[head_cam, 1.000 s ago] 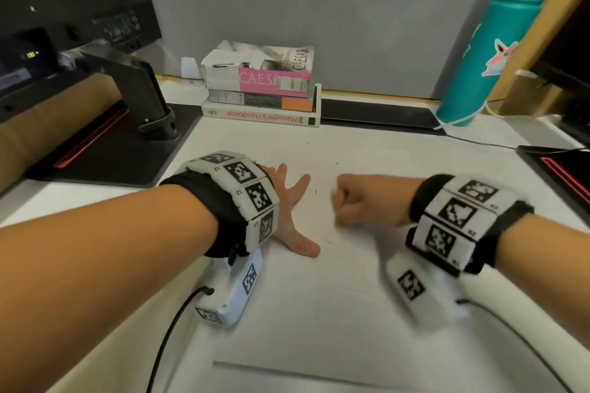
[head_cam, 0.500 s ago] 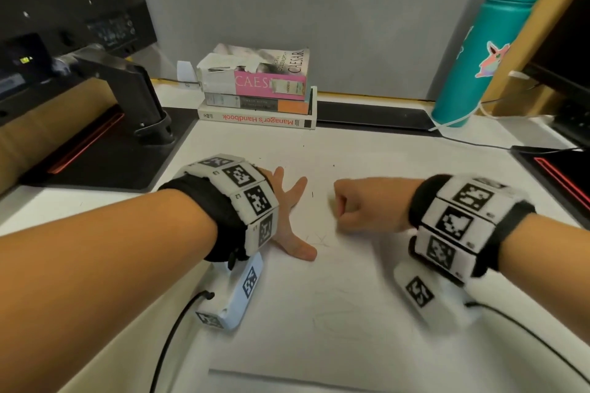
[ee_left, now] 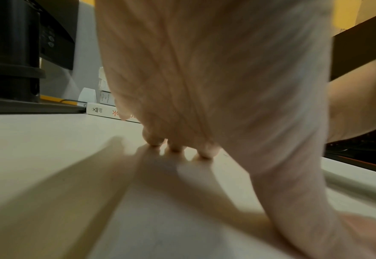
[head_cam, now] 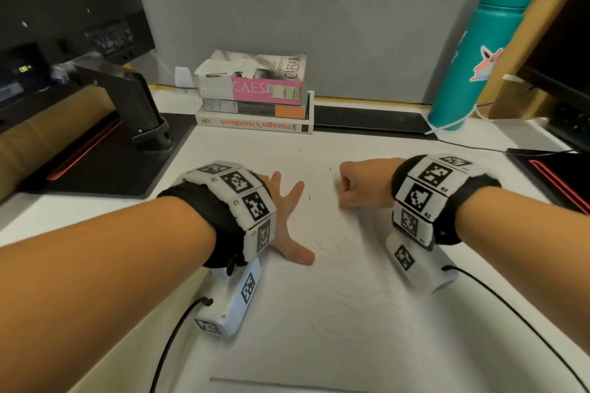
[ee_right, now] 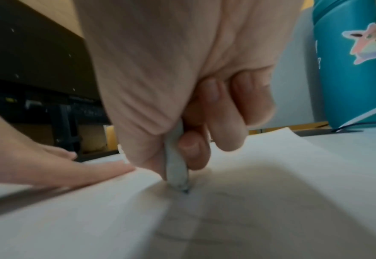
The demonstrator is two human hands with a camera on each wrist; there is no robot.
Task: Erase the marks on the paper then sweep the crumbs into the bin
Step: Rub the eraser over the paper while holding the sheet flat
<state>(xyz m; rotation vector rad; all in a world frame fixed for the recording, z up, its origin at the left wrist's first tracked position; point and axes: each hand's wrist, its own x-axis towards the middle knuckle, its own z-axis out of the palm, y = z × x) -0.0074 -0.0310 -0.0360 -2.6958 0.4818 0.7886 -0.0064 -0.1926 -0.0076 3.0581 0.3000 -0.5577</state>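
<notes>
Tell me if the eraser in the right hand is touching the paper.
Touching. The right wrist view shows the eraser, pinched by the right hand, with its dark tip pressed on the paper and no gap.

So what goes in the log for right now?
left hand: flat on white paper sheet | right hand: pinching thin grey eraser, tip on paper | faint marks remain

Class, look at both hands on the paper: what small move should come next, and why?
Probably draw the right hand, which pinches the eraser against the paper, toward the faint marks near the left hand's thumb. Those marks remain, and the left hand lies flat on the sheet.
</notes>
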